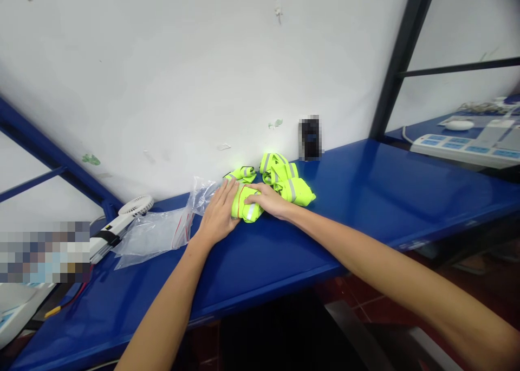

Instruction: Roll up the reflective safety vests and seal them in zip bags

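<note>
A bundle of folded neon-yellow reflective fabric [251, 213], with a grey band, lies between my hands on the blue table. A thin red line crosses it, like the red zip line of a clear bag, so it seems partly inside one. My left hand [217, 214] covers the left end, fingers long over the far side, gripping the clear plastic bag [201, 193] around it. My right hand [270, 200] holds the bundle's right end, thumb on top; its other fingers are partly hidden. Just behind are another yellow reflective piece [242, 173] and a looser yellow reflective heap [294, 189].
Flat clear zip bags [156, 235] lie left, near a white handheld fan [136, 204]. A dark blurred object [311, 138] stands against the white wall. The blue table [260, 262] has its front edge towards me. A power strip [463, 149] is on the far right.
</note>
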`<state>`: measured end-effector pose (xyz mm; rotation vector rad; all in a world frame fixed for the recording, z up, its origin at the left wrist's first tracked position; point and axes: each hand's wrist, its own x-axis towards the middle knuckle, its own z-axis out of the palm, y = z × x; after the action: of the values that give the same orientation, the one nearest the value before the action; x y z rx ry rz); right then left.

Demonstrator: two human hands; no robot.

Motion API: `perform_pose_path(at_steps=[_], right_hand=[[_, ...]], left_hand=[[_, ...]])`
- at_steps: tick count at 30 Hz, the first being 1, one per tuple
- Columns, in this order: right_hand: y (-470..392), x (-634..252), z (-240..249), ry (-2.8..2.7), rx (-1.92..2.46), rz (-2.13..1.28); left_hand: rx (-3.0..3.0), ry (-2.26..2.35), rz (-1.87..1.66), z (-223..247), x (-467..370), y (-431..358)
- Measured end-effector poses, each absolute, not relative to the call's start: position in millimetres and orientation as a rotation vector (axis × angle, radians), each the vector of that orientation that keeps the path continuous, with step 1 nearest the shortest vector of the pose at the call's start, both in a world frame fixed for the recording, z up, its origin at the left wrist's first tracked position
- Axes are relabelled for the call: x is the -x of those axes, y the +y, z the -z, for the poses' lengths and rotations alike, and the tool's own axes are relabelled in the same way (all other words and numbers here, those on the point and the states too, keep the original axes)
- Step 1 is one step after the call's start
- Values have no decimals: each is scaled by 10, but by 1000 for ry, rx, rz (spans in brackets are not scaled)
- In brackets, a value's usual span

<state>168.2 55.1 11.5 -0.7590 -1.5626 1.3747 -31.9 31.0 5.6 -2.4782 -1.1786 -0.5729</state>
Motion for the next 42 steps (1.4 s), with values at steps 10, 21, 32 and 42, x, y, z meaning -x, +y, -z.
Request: perform_pose_path(at_steps=[10,21,32,42], right_hand=[[561,-1612,-58,-1291,698,-1477],[494,-1611,-47,-1457,947,-1050],[383,-1796,-269,-1989,825,-572],[490,-1940,-320,-2336,774,-319]], left_hand=[[2403,-1260,525,-80,287,274],[2404,-1333,735,-34,260,271],[2632,-1509,1114,-100,242,272],[2897,-1446,1075,-26,368,308]])
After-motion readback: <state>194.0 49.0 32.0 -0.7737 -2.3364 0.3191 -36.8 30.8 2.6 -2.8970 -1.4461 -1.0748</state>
